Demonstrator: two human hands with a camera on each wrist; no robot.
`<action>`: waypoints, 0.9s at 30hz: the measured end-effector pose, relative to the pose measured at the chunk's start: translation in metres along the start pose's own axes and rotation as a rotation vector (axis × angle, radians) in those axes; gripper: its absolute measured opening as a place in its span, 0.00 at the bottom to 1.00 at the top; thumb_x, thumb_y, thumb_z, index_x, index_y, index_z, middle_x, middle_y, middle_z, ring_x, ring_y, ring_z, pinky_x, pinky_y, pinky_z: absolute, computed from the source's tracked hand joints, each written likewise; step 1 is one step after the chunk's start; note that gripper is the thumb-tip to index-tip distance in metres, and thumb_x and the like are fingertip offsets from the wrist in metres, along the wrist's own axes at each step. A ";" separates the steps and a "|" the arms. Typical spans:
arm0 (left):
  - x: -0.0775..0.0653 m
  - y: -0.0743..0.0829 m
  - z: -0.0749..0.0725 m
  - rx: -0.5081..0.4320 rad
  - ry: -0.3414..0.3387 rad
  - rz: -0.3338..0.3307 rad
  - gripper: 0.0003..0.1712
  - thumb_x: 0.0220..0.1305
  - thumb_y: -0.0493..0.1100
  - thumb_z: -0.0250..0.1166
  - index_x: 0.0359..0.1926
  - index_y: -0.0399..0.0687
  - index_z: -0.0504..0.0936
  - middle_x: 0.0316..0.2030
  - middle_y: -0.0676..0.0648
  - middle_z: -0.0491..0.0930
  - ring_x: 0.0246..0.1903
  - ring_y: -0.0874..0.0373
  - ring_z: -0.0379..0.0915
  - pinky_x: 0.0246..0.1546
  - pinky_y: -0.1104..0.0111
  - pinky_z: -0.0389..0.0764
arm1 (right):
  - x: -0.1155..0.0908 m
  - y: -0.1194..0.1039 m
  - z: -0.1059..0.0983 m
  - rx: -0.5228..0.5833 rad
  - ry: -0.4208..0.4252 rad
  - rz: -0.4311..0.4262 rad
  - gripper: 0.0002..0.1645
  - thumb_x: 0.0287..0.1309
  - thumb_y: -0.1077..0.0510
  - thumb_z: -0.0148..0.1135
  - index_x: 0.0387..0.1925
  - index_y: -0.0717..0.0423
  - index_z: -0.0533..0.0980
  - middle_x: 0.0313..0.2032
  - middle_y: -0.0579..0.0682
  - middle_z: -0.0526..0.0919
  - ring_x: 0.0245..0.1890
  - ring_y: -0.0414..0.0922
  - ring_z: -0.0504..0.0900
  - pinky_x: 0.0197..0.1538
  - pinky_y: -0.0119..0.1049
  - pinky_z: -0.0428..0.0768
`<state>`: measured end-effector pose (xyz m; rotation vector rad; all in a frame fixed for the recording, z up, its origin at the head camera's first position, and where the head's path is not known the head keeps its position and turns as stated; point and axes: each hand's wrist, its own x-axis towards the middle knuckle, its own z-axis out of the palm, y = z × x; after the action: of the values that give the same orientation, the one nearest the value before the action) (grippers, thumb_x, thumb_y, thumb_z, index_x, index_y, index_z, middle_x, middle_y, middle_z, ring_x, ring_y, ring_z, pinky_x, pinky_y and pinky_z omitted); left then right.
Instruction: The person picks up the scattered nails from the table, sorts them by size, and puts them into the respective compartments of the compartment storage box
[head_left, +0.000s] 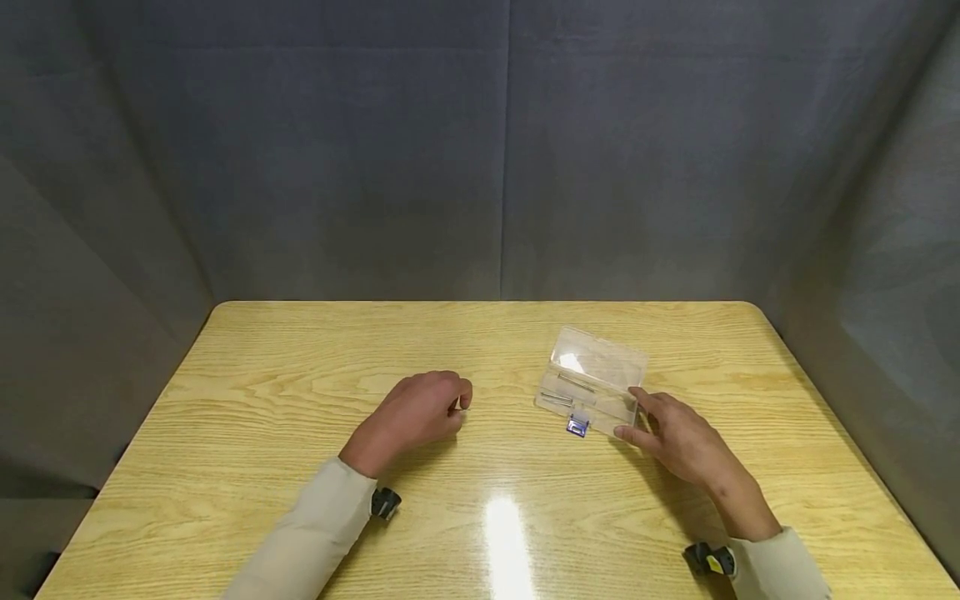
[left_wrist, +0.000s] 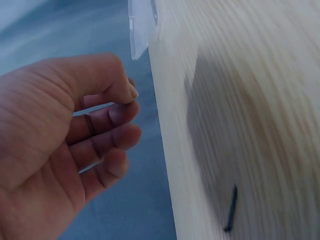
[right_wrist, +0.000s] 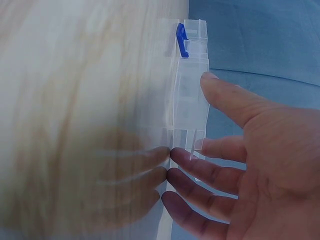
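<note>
A clear plastic box (head_left: 592, 396) with its lid (head_left: 600, 357) raised stands right of the middle of the table. Several thin metal nails (head_left: 557, 400) lie inside, and a blue latch (head_left: 577, 425) hangs at its front. My right hand (head_left: 678, 437) holds the box's right end, thumb at the front and fingers spread round the side. Left of the box, my left hand (head_left: 420, 417) hovers above the table, fingers loosely curled and thumb tip against the index finger, nothing visible between them. Below it, the left wrist view shows a dark nail (left_wrist: 231, 207) on the tabletop.
The light wood-grain table (head_left: 262, 375) ends at a rounded far edge. Dark grey cloth (head_left: 360, 167) hangs behind it and along both sides. A bright glare patch (head_left: 508, 542) lies near the front. Each wrist carries a small black camera (head_left: 386, 503).
</note>
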<state>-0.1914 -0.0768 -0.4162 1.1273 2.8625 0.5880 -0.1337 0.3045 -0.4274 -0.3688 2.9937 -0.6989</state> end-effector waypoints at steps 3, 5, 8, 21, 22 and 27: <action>0.009 0.006 0.001 -0.032 -0.017 0.024 0.10 0.61 0.30 0.62 0.39 0.47 0.83 0.30 0.56 0.75 0.26 0.61 0.63 0.29 0.66 0.69 | 0.000 0.000 -0.001 0.002 -0.003 0.004 0.45 0.69 0.43 0.65 0.73 0.70 0.63 0.55 0.68 0.78 0.46 0.57 0.79 0.45 0.58 0.78; 0.014 0.009 0.004 -0.047 -0.026 0.041 0.11 0.61 0.29 0.60 0.40 0.46 0.83 0.32 0.54 0.75 0.26 0.60 0.62 0.30 0.66 0.69 | -0.001 0.000 -0.001 0.003 -0.004 0.003 0.45 0.69 0.43 0.65 0.73 0.70 0.63 0.54 0.67 0.78 0.45 0.56 0.79 0.44 0.56 0.78; 0.023 0.015 0.007 -0.051 -0.026 0.065 0.12 0.59 0.27 0.59 0.38 0.46 0.82 0.32 0.54 0.76 0.27 0.60 0.64 0.31 0.66 0.70 | 0.000 0.001 0.000 0.005 0.000 -0.001 0.45 0.69 0.44 0.66 0.72 0.70 0.64 0.53 0.66 0.79 0.45 0.55 0.79 0.45 0.56 0.78; 0.059 0.042 0.013 -0.020 -0.058 0.092 0.13 0.56 0.28 0.56 0.32 0.51 0.78 0.32 0.55 0.74 0.30 0.61 0.64 0.30 0.68 0.65 | 0.001 0.000 -0.001 0.002 -0.001 0.002 0.45 0.69 0.44 0.66 0.72 0.70 0.64 0.56 0.68 0.78 0.50 0.59 0.80 0.47 0.59 0.78; 0.063 0.045 0.014 -0.017 -0.064 0.094 0.13 0.56 0.27 0.56 0.31 0.53 0.76 0.32 0.55 0.73 0.30 0.61 0.63 0.29 0.68 0.64 | 0.000 0.000 -0.001 0.003 -0.001 0.001 0.45 0.69 0.44 0.66 0.72 0.70 0.64 0.56 0.69 0.78 0.50 0.59 0.80 0.47 0.59 0.78; 0.077 0.060 0.017 0.010 -0.073 0.112 0.16 0.58 0.27 0.58 0.28 0.55 0.70 0.28 0.57 0.65 0.27 0.63 0.57 0.28 0.68 0.58 | 0.001 -0.001 0.000 0.010 0.005 -0.002 0.45 0.67 0.45 0.68 0.71 0.71 0.65 0.51 0.64 0.79 0.44 0.55 0.78 0.43 0.54 0.77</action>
<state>-0.2073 0.0199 -0.4014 1.2889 2.7585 0.5254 -0.1342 0.3037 -0.4267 -0.3705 2.9938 -0.7165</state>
